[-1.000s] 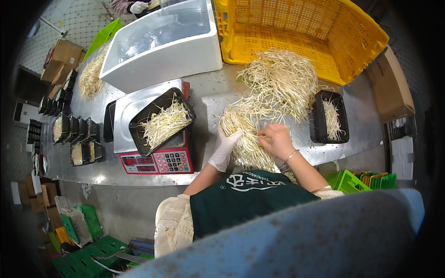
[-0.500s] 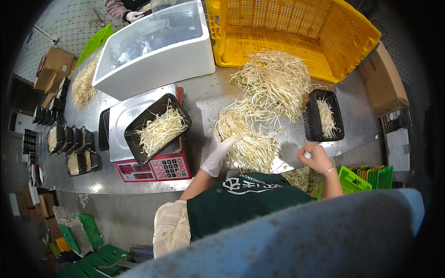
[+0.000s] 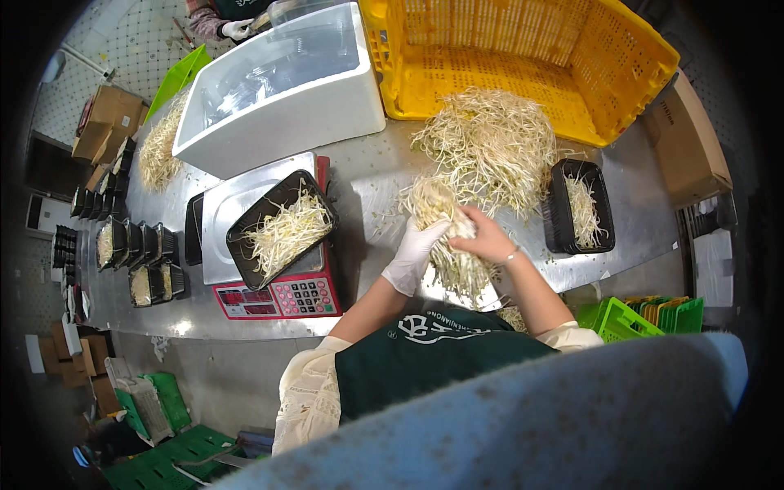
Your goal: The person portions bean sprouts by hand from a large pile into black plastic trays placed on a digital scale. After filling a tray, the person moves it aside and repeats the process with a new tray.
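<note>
A bunch of bean sprouts (image 3: 459,265) is gathered between my two hands over the metal table. My left hand (image 3: 418,251), in a white glove, closes round the bunch from the left. From the right, my bare right hand (image 3: 483,237) presses its fingers against the same bunch. Just beyond lies a larger heap of bean sprouts (image 3: 494,147). On the red scale (image 3: 278,298) to the left sits a black tray (image 3: 245,224) with sprouts in it, slightly turned. Another black tray (image 3: 559,216), part filled with sprouts, stands at the right.
A white foam box (image 3: 282,126) holding clear plastic and a tipped yellow crate (image 3: 580,122) line the table's far side. Several filled black trays (image 3: 140,245) stand at the left. A cardboard box (image 3: 690,151) is at the right edge. Another person's gloved hand (image 3: 237,30) shows at the top.
My right hand has moved left from near the table's front edge onto the sprouts. With both hands, the loose sprouts have been drawn together into a tighter bunch. The view has shifted slightly.
</note>
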A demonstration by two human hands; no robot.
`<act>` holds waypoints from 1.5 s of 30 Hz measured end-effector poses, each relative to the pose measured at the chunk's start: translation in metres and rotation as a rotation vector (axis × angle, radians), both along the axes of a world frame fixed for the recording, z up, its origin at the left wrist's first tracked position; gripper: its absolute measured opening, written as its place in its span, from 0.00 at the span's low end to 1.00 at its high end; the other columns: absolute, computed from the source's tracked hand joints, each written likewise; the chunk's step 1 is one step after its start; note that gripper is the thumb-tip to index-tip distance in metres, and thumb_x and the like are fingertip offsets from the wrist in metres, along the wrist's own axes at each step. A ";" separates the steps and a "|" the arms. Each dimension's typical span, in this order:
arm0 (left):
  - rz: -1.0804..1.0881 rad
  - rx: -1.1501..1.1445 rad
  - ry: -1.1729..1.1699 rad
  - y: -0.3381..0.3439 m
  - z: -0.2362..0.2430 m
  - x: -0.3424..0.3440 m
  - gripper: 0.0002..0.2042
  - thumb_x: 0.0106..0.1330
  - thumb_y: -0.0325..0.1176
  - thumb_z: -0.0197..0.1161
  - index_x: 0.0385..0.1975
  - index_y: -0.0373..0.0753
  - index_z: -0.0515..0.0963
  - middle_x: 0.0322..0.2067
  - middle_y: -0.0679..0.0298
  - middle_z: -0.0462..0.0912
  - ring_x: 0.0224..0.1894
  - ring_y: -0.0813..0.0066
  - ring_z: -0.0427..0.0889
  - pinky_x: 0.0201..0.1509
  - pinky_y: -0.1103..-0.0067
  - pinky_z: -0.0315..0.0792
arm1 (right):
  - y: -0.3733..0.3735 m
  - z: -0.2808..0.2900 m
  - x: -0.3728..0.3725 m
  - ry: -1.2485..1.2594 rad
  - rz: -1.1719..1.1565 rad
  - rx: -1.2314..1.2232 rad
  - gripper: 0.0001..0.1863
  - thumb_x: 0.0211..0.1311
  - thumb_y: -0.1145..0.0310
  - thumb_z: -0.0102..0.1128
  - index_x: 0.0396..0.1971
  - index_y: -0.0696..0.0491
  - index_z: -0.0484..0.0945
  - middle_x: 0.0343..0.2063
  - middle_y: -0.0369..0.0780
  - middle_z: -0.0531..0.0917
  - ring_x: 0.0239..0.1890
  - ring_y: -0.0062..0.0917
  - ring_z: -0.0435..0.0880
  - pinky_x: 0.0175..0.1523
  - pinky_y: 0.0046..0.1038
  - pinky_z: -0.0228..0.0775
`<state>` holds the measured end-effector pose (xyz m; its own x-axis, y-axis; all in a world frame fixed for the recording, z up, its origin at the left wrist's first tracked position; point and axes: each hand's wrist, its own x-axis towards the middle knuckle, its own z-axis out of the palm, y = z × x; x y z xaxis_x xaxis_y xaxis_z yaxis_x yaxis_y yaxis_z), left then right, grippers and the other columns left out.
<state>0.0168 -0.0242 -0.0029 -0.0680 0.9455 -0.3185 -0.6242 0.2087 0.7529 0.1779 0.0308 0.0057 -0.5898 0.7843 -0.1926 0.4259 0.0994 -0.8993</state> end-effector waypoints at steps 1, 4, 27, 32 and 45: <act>0.039 0.062 -0.032 0.001 0.020 0.005 0.20 0.56 0.21 0.59 0.49 0.34 0.67 0.41 0.61 0.77 0.41 0.75 0.77 0.44 0.79 0.73 | 0.002 0.034 0.008 0.070 -0.048 -0.084 0.36 0.46 0.59 0.68 0.54 0.59 0.64 0.43 0.43 0.76 0.42 0.26 0.76 0.49 0.24 0.68; 0.000 0.087 0.007 0.002 0.033 -0.002 0.18 0.55 0.21 0.61 0.47 0.33 0.70 0.38 0.62 0.78 0.38 0.77 0.78 0.43 0.81 0.72 | 0.020 0.059 0.035 0.223 -0.136 -0.186 0.30 0.47 0.64 0.67 0.50 0.60 0.68 0.39 0.38 0.78 0.40 0.21 0.75 0.46 0.22 0.67; -0.282 0.012 1.520 0.024 0.013 -0.028 0.32 0.51 0.37 0.64 0.55 0.26 0.62 0.50 0.44 0.70 0.52 0.56 0.72 0.54 0.69 0.66 | -0.023 0.014 0.009 -0.490 0.155 0.783 0.32 0.50 0.59 0.55 0.58 0.48 0.62 0.62 0.40 0.59 0.65 0.35 0.53 0.63 0.47 0.45; -0.076 0.184 0.267 0.023 -0.016 -0.065 0.21 0.53 0.19 0.53 0.50 0.29 0.68 0.40 0.62 0.78 0.39 0.77 0.78 0.44 0.83 0.71 | 0.026 -0.013 0.016 -0.764 -0.040 0.773 0.29 0.51 0.60 0.52 0.56 0.49 0.63 0.60 0.42 0.61 0.63 0.36 0.57 0.63 0.45 0.48; 0.018 -0.019 1.353 -0.037 -0.025 -0.085 0.33 0.54 0.38 0.62 0.58 0.32 0.56 0.49 0.42 0.70 0.51 0.52 0.71 0.54 0.68 0.64 | -0.096 -0.045 0.066 -0.276 -0.068 0.845 0.16 0.46 0.66 0.63 0.37 0.52 0.76 0.31 0.38 0.76 0.30 0.29 0.77 0.31 0.27 0.70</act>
